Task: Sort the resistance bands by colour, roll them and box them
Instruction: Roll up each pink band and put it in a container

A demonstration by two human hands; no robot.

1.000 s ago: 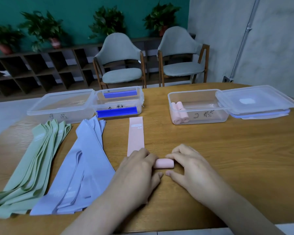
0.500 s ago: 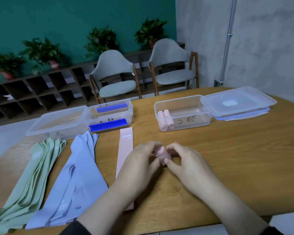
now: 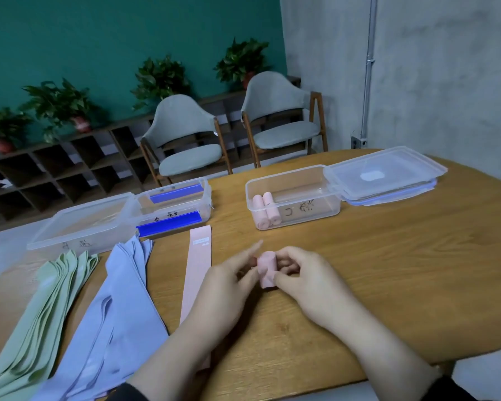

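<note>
A rolled pink band (image 3: 265,270) is lifted just above the table, pinched by my right hand (image 3: 304,274) between thumb and curled fingers. My left hand (image 3: 229,280) touches the roll's left side with its fingers stretched out. A flat pink band (image 3: 198,261) lies to the left, partly under my left forearm. Purple bands (image 3: 113,308) and green bands (image 3: 44,311) lie in fanned piles further left. A clear box (image 3: 324,209) holds two pink rolls (image 3: 266,211).
A clear box with blue clips (image 3: 174,209) and a shallow clear box (image 3: 81,224) stand at the back left. Stacked lids (image 3: 388,175) lie beside the pink-roll box. Two chairs (image 3: 185,140) stand behind the round wooden table (image 3: 388,270).
The pink roll has been picked up off the table and turned end-on between both hands. The view has tilted up and shifted left.
</note>
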